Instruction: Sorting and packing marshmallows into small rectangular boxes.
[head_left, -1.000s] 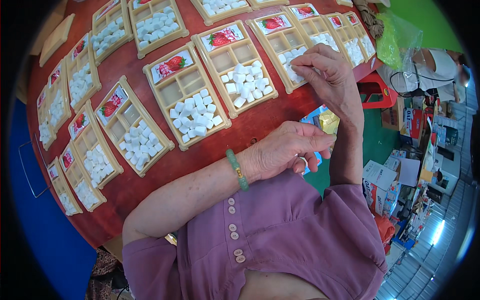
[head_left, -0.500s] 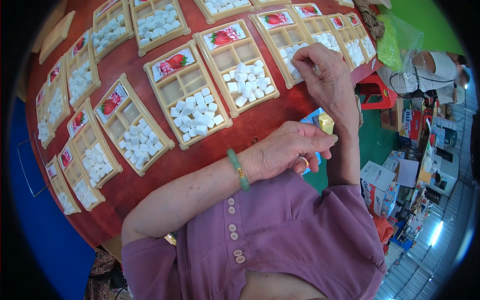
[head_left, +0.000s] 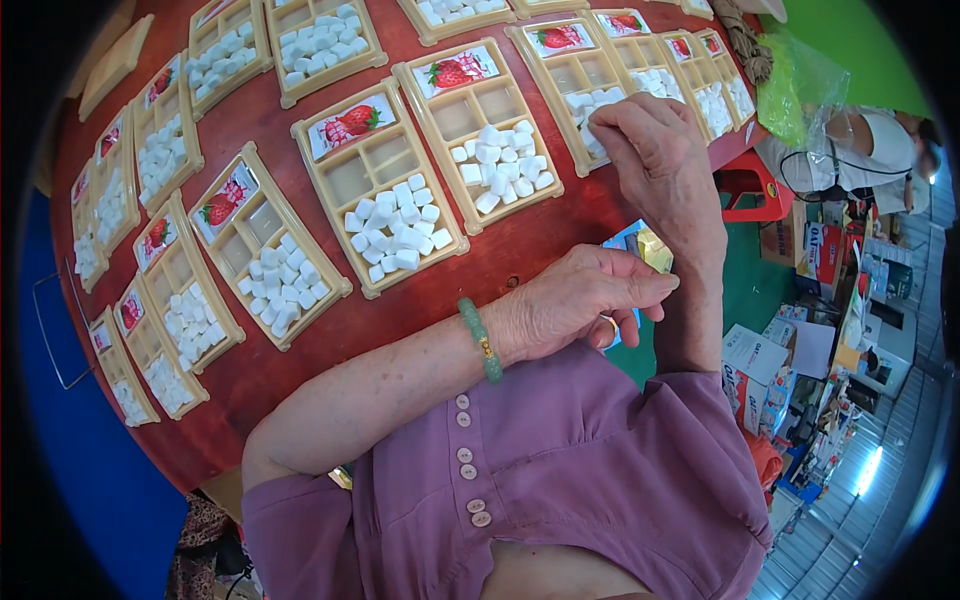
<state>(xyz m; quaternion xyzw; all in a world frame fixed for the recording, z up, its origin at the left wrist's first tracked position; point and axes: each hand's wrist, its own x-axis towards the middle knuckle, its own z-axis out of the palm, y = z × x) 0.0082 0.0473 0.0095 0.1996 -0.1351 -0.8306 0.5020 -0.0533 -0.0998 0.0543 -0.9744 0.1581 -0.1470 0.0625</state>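
Note:
My right hand (head_left: 655,165) is over the lower compartment of a beige divided tray (head_left: 548,95), its fingers curled in a pinch beside the white cubes (head_left: 592,98), which look like marshmallows. Whether a cube is between the fingertips is hidden. My left hand (head_left: 590,297), below a green bead bracelet (head_left: 478,338), is off the table's near edge by my right forearm. Its thumb and forefinger press together, and I cannot make out anything in them. Closest to that hand are two more trays (head_left: 440,118) (head_left: 310,145) with strawberry picture labels and heaped white cubes.
Several similar trays (head_left: 237,205) spread over the red table (head_left: 400,320). A red stool (head_left: 755,190) stands right of the table, near a clear plastic bag (head_left: 800,85). Cartons (head_left: 750,360) and another person in white (head_left: 870,150) are farther right.
My right hand has dipped slightly toward me, its fingers still over the same tray. My left hand keeps its pinch. The whole view has shifted a little.

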